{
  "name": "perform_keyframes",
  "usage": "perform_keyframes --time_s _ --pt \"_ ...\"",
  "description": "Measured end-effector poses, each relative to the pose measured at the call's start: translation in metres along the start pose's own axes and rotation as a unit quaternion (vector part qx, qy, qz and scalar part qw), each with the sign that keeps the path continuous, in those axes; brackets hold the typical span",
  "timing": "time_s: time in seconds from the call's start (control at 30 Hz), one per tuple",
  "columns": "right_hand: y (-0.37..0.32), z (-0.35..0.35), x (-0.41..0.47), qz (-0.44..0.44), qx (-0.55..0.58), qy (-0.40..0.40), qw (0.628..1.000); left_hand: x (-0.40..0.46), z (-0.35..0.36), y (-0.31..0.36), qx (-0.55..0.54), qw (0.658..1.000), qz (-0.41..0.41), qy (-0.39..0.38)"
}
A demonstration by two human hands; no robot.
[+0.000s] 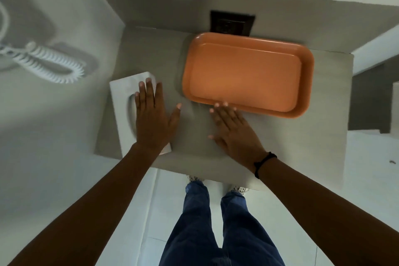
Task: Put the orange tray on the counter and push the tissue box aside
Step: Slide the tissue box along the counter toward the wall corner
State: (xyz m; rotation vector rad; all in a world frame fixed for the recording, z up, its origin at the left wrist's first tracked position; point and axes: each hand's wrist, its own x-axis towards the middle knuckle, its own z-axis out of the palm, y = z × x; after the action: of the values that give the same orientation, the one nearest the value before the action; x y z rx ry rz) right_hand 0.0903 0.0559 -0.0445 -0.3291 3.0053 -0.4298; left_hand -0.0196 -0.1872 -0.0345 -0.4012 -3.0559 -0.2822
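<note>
The orange tray lies flat on the grey counter, toward the back right. A white tissue box sits at the counter's left edge. My left hand rests flat on top of the box with fingers spread, covering its right half. Just in front of the tray's near rim, my right hand lies open, its fingertips touching or nearly touching that rim. Neither hand holds anything.
A dark socket plate is set in the wall behind the tray. On the left wall hangs a white coiled phone cord. The counter ends at the wall on the left. My legs stand on the pale floor below the counter's front edge.
</note>
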Motion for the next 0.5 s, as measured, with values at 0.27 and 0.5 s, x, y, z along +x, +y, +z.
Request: perform_keyframes --time_s 0.27,0.5 --pt "-0.031 0.050 0.033 -0.162 -0.049 -0.081 0.982 -0.048 -0.001 -0.038 0.026 0.980 -0.198 -0.018" --pt "-0.025 0.072 0.038 -0.166 -0.067 -0.060 0.982 -0.046 0.011 -0.038 0.036 0.976 -0.216 -0.002"
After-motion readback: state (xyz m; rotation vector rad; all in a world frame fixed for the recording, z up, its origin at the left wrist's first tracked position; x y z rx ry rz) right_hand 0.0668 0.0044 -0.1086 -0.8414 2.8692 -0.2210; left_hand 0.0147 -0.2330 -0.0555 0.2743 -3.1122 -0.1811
